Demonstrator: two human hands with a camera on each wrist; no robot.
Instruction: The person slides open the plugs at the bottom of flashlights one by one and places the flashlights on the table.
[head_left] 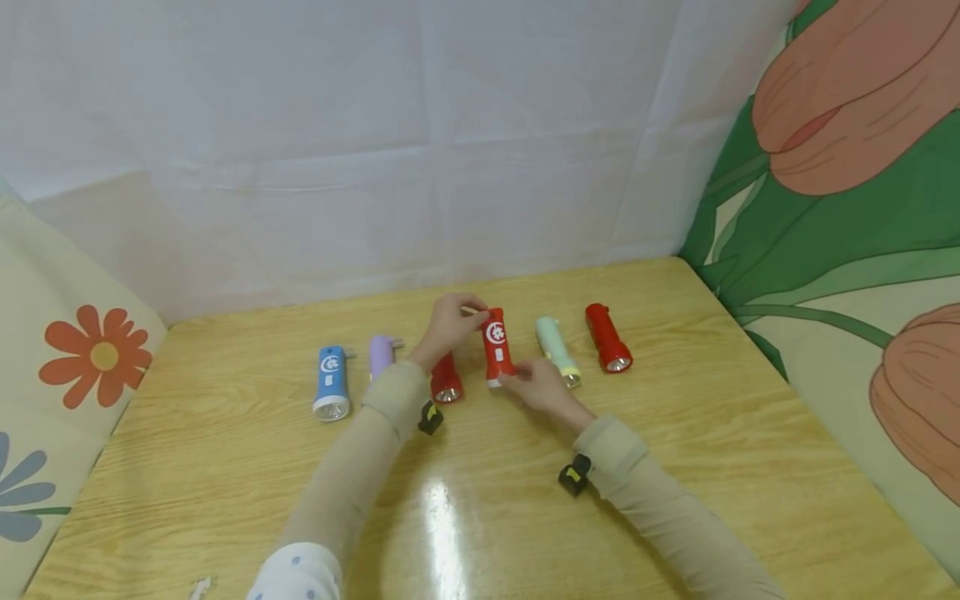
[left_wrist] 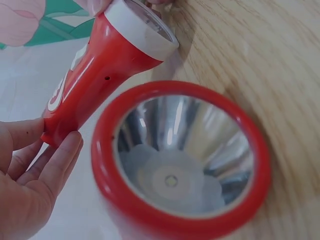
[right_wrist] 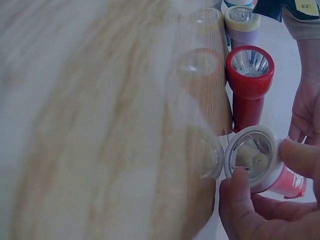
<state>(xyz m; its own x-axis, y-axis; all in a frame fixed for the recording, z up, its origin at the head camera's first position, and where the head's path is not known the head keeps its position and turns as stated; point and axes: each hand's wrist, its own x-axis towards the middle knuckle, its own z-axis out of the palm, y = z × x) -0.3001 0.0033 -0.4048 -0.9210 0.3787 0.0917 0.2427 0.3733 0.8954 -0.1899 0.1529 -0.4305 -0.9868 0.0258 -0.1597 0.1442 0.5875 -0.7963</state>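
Left hand [head_left: 452,323] pinching white-rimmed red flashlight [head_left: 498,345] at twelve o'clock end, right hand [head_left: 543,388] pinching rim [left_wrist: 134,31] at six.

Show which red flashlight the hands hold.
The white-rimmed red flashlight, held between the left hand and the right hand. The far-right red flashlight and the leftmost red flashlight have red rims and lie unheld.

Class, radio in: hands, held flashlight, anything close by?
Left hand pinches tail of white-rimmed red flashlight. Right hand holds its head. Red-rimmed flashlight close on left.
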